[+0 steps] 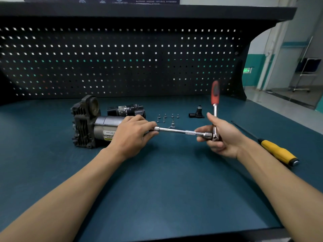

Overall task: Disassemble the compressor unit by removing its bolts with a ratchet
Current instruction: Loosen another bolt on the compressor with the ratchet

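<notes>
Your compressor unit [85, 124] carries a label [108, 135], upside down to you; only "NOT touch" reads. The poster [104, 0] print overhead is too small to read.

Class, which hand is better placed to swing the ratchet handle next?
Likely the right hand: it grips the ratchet at its head. The left hand holds the extension's socket end by the compressor.

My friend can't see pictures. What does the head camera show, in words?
A person's left grip holds the socket end of an extension bar beside a compressor unit lying on a blue bench, while the right grip holds the ratchet by its head, red handle pointing up. Loose bolts lie behind; a yellow screwdriver lies to the right.
</notes>
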